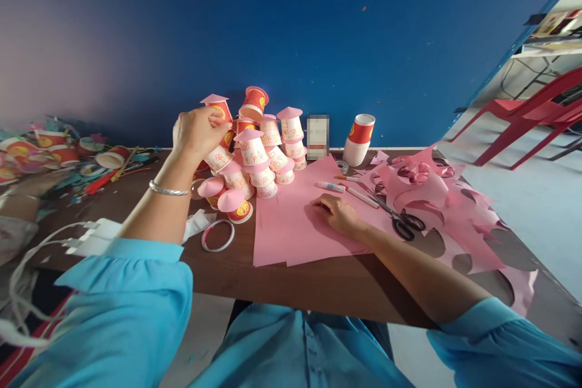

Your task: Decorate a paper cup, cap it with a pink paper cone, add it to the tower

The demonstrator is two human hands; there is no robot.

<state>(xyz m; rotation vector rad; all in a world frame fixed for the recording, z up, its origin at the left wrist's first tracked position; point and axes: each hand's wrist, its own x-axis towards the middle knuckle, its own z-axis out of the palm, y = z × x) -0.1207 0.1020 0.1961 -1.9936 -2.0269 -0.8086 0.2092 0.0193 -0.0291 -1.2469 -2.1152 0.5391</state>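
The left hand (pixel 199 132) is raised at ten o'clock, its back turned to the view, thumb and fingers bent in a grip with the thumb toward three o'clock. The left forearm (pixel 159 212) climbs toward one o'clock, bare from wrist to mid-forearm, where the blue left sleeve (pixel 131 309) begins. Lower down, at four o'clock, the right hand (pixel 339 214) rests palm down, fingers loosely bent toward nine o'clock, their undersides hidden. The right forearm (pixel 404 270) slants toward ten o'clock and is bare up to the right sleeve (pixel 482 327). The torso (pixel 300 351) sits at six o'clock, between both arms.
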